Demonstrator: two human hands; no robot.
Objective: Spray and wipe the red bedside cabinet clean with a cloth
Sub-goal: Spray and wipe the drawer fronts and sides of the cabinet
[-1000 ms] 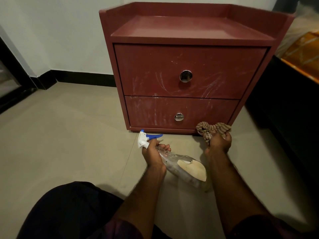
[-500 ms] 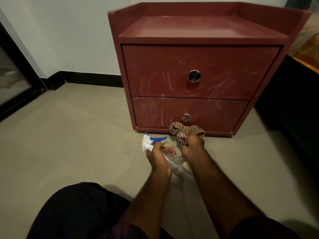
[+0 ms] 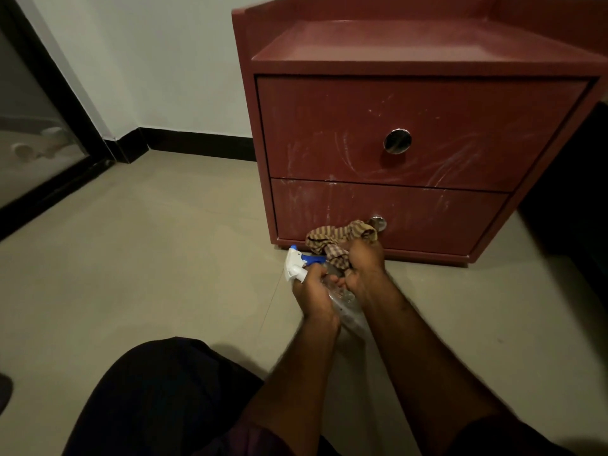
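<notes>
The red bedside cabinet (image 3: 411,133) stands on the floor ahead of me, its two drawer fronts streaked with white smears and each bearing a round metal knob. My left hand (image 3: 312,291) grips the neck of a clear spray bottle (image 3: 297,266) with a white head and blue trigger, held low over the floor. My right hand (image 3: 365,268) holds a bunched brown striped cloth (image 3: 335,240) just in front of the lower drawer and lies close against the left hand and the bottle. The bottle's body is mostly hidden between my forearms.
Beige tiled floor (image 3: 148,258) spreads to the left. A dark-framed glass door (image 3: 36,126) stands at far left, a white wall with black skirting (image 3: 197,144) behind. Dark furniture (image 3: 579,225) borders the cabinet's right side. My knee in dark cloth (image 3: 158,399) fills the lower left.
My right hand with the cloth has moved left, from the cabinet's lower right corner to meet the left hand at the bottle. The view has shifted left, so the cabinet sits further right.
</notes>
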